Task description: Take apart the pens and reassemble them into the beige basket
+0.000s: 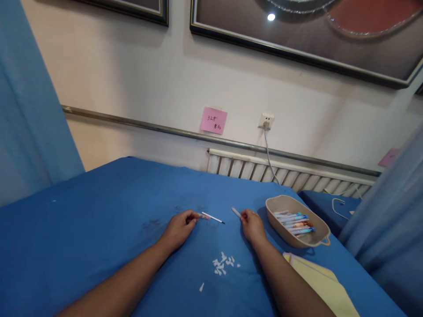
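Observation:
My left hand [180, 226] rests on the blue table cover [99, 229], fingers pinched on a thin white pen refill [213, 217] whose dark tip points right. My right hand [253, 225] lies a little to the right, fingers closed round a short whitish pen part [236, 212] that sticks out up and left. The two pieces are apart, with a small gap between them. Beside my right hand stands a beige oval tray [319, 240] holding several coloured pens [295, 221].
Several small white bits [224, 265] lie on the cover just in front of my hands. A yellow cloth [325, 281] lies at the near right. A radiator [284, 174], a wall socket with cable [266, 121] and a pink note [213, 120] are behind.

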A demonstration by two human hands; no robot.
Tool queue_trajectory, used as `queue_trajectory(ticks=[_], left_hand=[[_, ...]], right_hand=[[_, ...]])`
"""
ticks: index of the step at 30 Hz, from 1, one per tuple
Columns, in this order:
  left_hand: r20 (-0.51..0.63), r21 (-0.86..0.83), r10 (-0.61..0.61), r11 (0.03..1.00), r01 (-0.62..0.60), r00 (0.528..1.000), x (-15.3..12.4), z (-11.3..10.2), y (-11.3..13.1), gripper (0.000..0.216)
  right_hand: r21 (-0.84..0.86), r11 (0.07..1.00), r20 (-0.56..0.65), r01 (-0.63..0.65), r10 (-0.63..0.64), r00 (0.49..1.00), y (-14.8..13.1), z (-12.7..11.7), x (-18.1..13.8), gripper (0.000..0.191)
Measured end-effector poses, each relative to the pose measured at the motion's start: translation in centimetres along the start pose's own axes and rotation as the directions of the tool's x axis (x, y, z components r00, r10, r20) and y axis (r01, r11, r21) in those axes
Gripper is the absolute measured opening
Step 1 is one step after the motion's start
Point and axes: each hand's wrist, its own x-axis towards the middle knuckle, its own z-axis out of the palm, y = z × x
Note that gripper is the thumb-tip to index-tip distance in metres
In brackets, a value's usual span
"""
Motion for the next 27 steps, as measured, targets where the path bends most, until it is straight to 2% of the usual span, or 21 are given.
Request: queue_trajectory(ticks=[6,9,10,12,14,17,19,27], left_hand=[[-0.01,-0.021,-0.015,1.0,0.015,1.0,-0.1,0.0,0.3,0.023],[0.043,-0.142,-0.032,0.989,0.038,0.999,-0.5,0.6,1.1,0.024],[0.07,-0.209,-0.041,0.976,0.055,0.997,-0.7,0.9,1.5,0.027],[0.113,-0.353,-0.069,0.93,0.105,0.991,-1.2,1.7,2.4,0.036],[0.158,-0.462,-0.096,0.872,0.16,0.983,-1.8,2.3,3.2,0.045],[0.233,-0.546,-0.148,0.798,0.255,0.961,-2.4,2.7,4.1,0.048],[0.25,-0.565,-0.178,0.771,0.293,0.952,-2.5,2.6,4.4,0.042],[0.277,-0.625,-0.176,0.714,0.317,0.944,-2.6,2.5,4.6,0.031]], right_hand=[[0.278,0.957,-0.031,-0.08,0.092,0.995,-0.1,-0.3,0.1,0.014],[0.427,0.9,0.004,-0.083,0.09,0.996,-1.4,-0.7,-0.5,0.023],[0.499,0.862,0.028,-0.09,0.087,0.996,-2.1,-0.8,-0.8,0.026],[0.7,0.701,0.109,-0.136,0.083,0.991,-3.8,-0.8,-1.8,0.03],[0.798,0.577,0.177,-0.172,0.048,0.983,-5.5,-0.6,-2.9,0.031],[0.85,0.487,0.24,-0.202,-0.017,0.971,-7.5,-0.2,-4.4,0.033],[0.861,0.461,0.26,-0.212,-0.042,0.965,-8.3,0.1,-5.1,0.034],[0.845,0.498,0.276,-0.193,-0.097,0.956,-8.6,0.0,-5.8,0.033]])
